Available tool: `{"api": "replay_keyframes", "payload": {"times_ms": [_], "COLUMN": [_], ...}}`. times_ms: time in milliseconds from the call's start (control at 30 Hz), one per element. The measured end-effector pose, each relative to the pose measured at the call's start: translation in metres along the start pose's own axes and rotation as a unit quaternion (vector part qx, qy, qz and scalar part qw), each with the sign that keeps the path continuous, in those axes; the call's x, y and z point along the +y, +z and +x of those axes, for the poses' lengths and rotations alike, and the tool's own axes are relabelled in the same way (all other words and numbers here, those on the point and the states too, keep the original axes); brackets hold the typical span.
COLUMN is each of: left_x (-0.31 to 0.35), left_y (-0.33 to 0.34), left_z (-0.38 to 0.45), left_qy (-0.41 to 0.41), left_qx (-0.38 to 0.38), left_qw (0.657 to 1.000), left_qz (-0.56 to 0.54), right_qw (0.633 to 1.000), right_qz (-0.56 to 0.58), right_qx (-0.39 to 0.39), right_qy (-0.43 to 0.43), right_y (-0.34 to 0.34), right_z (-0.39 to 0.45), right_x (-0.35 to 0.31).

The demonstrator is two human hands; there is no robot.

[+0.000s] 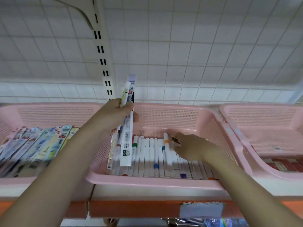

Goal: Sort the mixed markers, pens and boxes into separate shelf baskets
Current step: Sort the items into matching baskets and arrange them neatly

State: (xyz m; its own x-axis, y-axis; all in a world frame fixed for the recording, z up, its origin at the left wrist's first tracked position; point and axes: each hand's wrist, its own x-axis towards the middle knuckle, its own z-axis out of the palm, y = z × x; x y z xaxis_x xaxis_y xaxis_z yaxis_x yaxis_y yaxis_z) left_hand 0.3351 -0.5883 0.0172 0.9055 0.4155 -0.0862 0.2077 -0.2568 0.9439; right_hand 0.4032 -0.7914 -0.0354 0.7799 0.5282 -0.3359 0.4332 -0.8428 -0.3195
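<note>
On the shelf in front of me stand three pink baskets. My left hand (114, 112) grips a bundle of pen packs (126, 128), held upright over the middle basket (164, 181). My right hand (188, 149) pinches an orange-banded marker (167, 148) above the marker row (155, 161) lying there. The left basket (49, 110) already holds pen packs; the right basket (262, 110) holds red boxes (285, 166). Sorting looks well along, I judge; the gripped packs still need moving left.

The middle basket (211, 122) is open along its far half, while markers (157, 159) and upright packs (127, 141) fill its near-left part.
</note>
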Motion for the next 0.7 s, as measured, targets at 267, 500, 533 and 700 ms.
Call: {"api": "replay_keyframes", "payload": {"times_ms": [267,500,533,700], "left_x": [-0.015,-0.019,-0.018,-0.017], "left_y": [0.029,0.046,0.047,0.05], "left_z": [0.01,0.011,0.009,0.005], "left_qy": [-0.105,-0.01,0.015,0.13], "left_qx": [-0.12,-0.156,-0.156,-0.132], "left_qw": [0.987,0.985,0.981,0.925], "left_qz": [-0.004,0.067,0.113,0.333], "right_qw": [0.989,0.941,0.934,0.95], "right_qz": [0.056,0.104,0.123,0.165], "right_qx": [0.127,0.32,0.33,0.25], "right_qy": [0.039,-0.043,-0.062,-0.085], "right_y": [-0.02,-0.038,-0.041,-0.048], "right_z": [0.002,0.007,0.009,0.02], "right_x": [0.007,-0.015,-0.021,-0.034]}}
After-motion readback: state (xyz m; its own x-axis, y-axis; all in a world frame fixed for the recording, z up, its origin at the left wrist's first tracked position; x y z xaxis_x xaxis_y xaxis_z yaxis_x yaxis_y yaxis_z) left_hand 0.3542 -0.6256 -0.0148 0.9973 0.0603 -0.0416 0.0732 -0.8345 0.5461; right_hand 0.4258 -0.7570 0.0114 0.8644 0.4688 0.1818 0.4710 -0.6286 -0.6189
